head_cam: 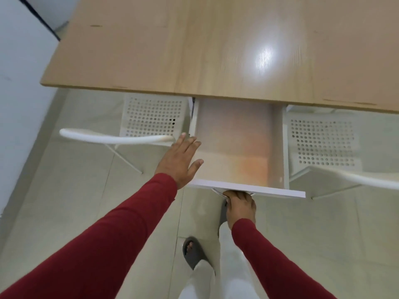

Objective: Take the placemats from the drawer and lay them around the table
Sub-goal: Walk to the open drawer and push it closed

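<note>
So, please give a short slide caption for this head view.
Right hand grips the white pulled-out drawer's metal handle; open left hand hovers at its left edge.

Dark red sleeves, pale trousers, grey sandal

Long dark red sleeves (pixel 121 229) cover both arms to the wrists; both hands are bare. Loose off-white trousers (pixel 205 279) hang over a dark grey open-toed slide sandal (pixel 193 253).

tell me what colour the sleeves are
Dark red, on both sleeves, clearest in the head view.
</note>
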